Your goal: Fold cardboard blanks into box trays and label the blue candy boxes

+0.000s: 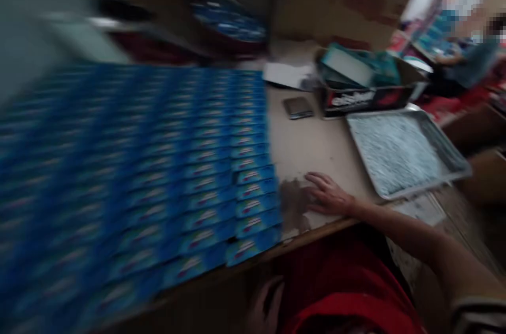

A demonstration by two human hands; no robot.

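My right hand point(329, 197) lies palm down on the table point(330, 152), its fingers stretched out over a dark stain near the front edge. Nothing shows in its grip. Left of it, rows of overlapping blue printed packets point(253, 202) cover much of the tabletop. A metal tray point(454, 163) of small whitish pieces, too fine to name, is beyond my right forearm. Low in the picture, below the table edge, a blurred pale shape appears to be my left hand point(269, 300); its fingers cannot be made out.
At the back right stands an open printed carton point(363, 99) with green and white packs inside. A small dark flat item point(298, 107) lies in front of it, with a white sheet point(290, 76) behind. A round basin point(229, 23) holds blue items. People point(470, 55) are at the far right.
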